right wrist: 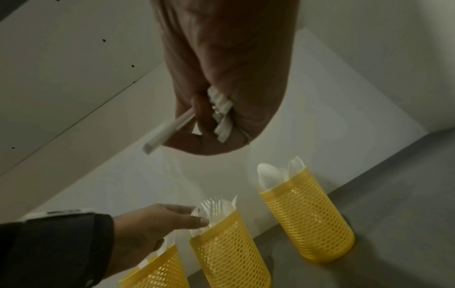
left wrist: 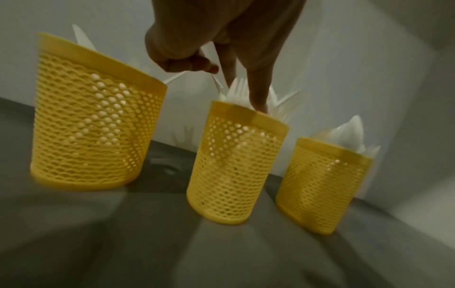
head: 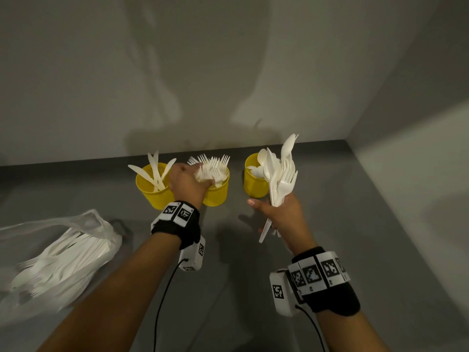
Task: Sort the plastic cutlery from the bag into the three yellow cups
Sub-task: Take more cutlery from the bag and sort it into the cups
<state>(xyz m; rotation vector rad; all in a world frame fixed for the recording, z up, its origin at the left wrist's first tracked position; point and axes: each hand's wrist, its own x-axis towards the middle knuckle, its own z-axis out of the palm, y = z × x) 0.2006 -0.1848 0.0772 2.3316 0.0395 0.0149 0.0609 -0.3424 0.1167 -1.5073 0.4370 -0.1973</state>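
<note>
Three yellow cups stand in a row near the tabletop's back edge: the knife cup (head: 152,186), the fork cup (head: 217,193) and the spoon cup (head: 255,180). The left hand (head: 186,182) reaches into the fork cup's mouth, fingers closed around forks (head: 215,166). The right hand (head: 281,217) is clamped on a bundle of mixed cutlery (head: 281,174) by the handles, just in front of the spoon cup. The bag (head: 58,252), still holding cutlery, lies by the left edge. These pieces look light, stiff and slick; gripping the handles seems safest.
</note>
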